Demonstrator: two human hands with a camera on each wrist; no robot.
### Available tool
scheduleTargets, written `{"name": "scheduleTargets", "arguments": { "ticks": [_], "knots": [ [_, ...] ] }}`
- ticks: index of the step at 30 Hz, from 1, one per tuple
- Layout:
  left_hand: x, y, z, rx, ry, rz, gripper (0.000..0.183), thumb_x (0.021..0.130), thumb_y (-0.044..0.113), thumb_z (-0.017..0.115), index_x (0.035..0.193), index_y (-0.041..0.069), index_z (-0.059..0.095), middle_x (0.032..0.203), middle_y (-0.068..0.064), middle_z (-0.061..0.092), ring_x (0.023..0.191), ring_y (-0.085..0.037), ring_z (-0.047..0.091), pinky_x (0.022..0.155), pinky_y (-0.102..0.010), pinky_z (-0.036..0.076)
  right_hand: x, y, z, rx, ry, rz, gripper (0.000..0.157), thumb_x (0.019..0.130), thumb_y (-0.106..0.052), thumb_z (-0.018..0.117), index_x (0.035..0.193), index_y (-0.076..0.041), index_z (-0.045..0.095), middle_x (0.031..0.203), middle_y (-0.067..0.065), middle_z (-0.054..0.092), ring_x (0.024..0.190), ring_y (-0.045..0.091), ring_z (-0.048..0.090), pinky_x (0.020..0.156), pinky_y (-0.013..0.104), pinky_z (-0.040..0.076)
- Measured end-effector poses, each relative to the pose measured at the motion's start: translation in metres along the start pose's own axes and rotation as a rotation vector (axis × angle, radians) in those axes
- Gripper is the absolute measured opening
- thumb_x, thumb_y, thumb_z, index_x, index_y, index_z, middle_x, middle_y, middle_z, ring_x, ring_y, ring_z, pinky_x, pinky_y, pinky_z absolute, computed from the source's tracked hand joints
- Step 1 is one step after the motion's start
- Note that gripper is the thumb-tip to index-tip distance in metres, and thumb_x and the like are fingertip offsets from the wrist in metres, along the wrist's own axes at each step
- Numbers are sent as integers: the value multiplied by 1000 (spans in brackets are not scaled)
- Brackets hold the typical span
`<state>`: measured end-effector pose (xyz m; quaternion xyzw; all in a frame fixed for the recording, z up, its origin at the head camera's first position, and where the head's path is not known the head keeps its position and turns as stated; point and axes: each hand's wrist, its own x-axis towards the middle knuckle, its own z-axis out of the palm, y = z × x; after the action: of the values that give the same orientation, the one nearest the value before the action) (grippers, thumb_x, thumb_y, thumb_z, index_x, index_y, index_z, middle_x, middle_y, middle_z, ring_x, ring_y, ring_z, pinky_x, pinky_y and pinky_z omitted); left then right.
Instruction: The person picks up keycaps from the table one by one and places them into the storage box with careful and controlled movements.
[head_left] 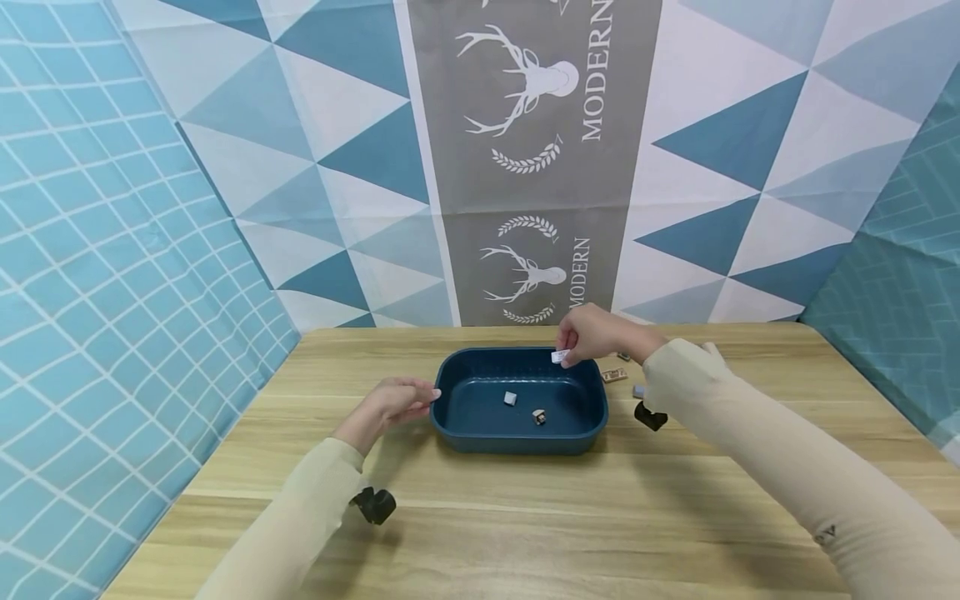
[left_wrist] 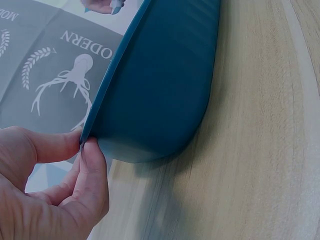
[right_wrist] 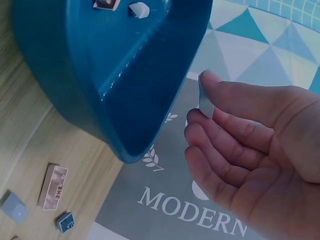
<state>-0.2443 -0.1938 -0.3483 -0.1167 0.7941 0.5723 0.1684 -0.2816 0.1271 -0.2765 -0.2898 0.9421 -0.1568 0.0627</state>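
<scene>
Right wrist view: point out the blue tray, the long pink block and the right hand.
Blue tray (right_wrist: 150,75), right wrist view: on its inner wall.
Long pink block (right_wrist: 52,188), right wrist view: middle of its upward face.
Right hand (right_wrist: 270,161), right wrist view: on the palm.

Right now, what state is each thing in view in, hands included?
Bin: upright, uncovered
White piece: held, off the table
Left hand: pinching the bin's rim
Right hand: pinching the white piece
Pale piece: lying inside the bin
Brown piece: lying inside the bin
Pinkish bar: lying on the table
Grey piece: lying on the table
Dark blue piece: lying on the table
</scene>
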Motion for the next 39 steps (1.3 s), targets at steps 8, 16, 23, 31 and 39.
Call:
{"name": "scheduleTargets", "arguments": {
  "ticks": [8, 16, 23, 31, 39],
  "knots": [
    [0, 0, -1, -6, 1, 4, 37, 92, 12, 63, 124, -5, 56, 99, -3, 59, 82, -8, 58, 90, -27, 57, 9, -9, 3, -19, -30, -8, 10, 79, -11, 78, 83, -5, 71, 83, 7, 71, 72, 14, 60, 67, 25, 55],
    [-2, 0, -1, 2, 1, 3, 38, 92, 12, 63, 125, -5, 55, 103, -5, 60, 84, -8, 58, 94, -30, 56, 15, -13, 5, -47, -57, -2, 9, 79, -13, 78, 81, -7, 71, 80, 5, 69, 70, 13, 58, 64, 23, 51],
    [-1, 0, -1, -4, -1, -1, 37, 92, 12, 64, 124, -5, 56, 99, -5, 62, 80, -7, 58, 86, -25, 58, 24, -19, 11, -88, -95, 3, 7, 80, -15, 77, 81, -9, 73, 78, 3, 69, 68, 12, 55, 61, 20, 48],
    [-2, 1, 1, -11, -1, 0, 37, 93, 10, 62, 125, -6, 55, 98, -4, 61, 79, -7, 58, 79, -20, 58, 32, -21, 19, -103, -128, 35, 6, 81, -14, 77, 82, -9, 72, 85, 4, 69, 75, 15, 57, 67, 24, 53],
    [-1, 0, 2, -25, -8, 7, 37, 93, 9, 62, 125, -7, 54, 98, -5, 62, 80, -7, 59, 75, -18, 58, 35, -19, 23, -112, -140, 57, 7, 82, -14, 75, 85, -9, 72, 88, 5, 68, 77, 16, 58, 71, 26, 55]
  ]
}}
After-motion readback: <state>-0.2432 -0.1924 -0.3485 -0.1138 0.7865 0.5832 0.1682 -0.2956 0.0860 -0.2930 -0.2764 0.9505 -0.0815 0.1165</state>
